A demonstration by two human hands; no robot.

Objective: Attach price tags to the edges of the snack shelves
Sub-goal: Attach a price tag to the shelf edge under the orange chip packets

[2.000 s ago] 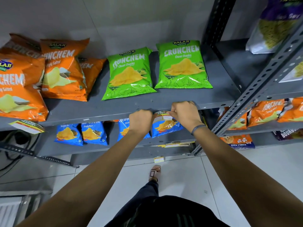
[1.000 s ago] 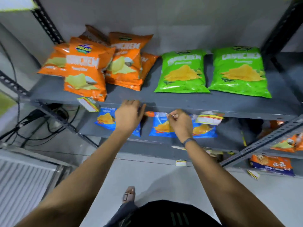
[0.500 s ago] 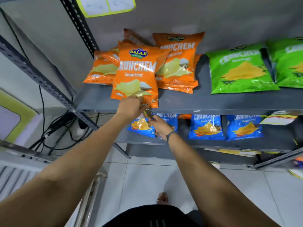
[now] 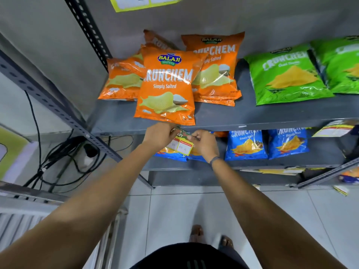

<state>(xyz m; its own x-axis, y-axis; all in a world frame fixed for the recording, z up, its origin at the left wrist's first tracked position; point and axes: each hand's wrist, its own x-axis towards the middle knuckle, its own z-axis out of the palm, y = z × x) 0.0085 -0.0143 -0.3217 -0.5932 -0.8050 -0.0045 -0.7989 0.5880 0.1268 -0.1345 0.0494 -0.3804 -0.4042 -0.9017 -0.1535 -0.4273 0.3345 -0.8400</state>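
A yellow-bordered price tag [image 4: 181, 144] with white price boxes hangs at the front edge of the grey snack shelf [image 4: 252, 126], just below the front orange chip bag [image 4: 166, 88]. My left hand [image 4: 158, 135] pinches the tag's upper left corner. My right hand [image 4: 205, 142] grips its upper right part. A second price tag [image 4: 333, 130] hangs from the same shelf edge at the far right, under the green chip bags [image 4: 285, 76].
Blue chip bags [image 4: 266, 143] lie on the lower shelf behind my hands. A perforated metal upright [image 4: 58, 111] slants down at the left, with black cables [image 4: 64, 158] behind it. Loose tags lie on the bottom shelf [image 4: 275, 170] and floor.
My view and both hands have shifted left along the shelf, from under the green bags to under the orange bags. Both hands now hold the left tag at the edge.
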